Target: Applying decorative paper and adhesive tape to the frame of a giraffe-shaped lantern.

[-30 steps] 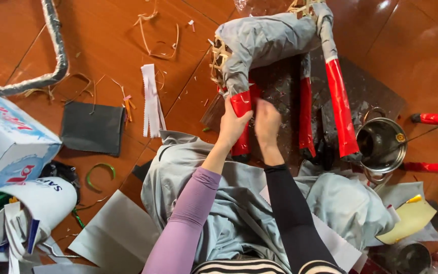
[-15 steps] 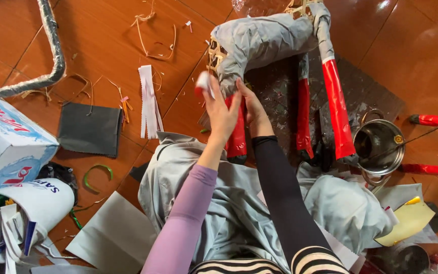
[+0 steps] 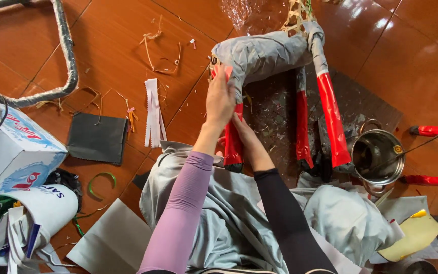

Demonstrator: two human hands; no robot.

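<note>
Over the red-brown tiled floor point(image 3: 102, 45), the left hand point(image 3: 220, 99) lies flat, fingers nearly straight, pressed on the top of the near red-wrapped leg point(image 3: 233, 144) of a grey paper-covered bamboo frame figure point(image 3: 264, 53). Its grip is loose, more a press than a clasp. The right hand point(image 3: 244, 134) curls round the same leg lower down, fingers hidden behind it. That leg runs lengthwise toward the person, dark tip nearest. Two glossy red legs point(image 3: 330, 119) lie parallel beside a steel pot point(image 3: 379, 157).
</note>
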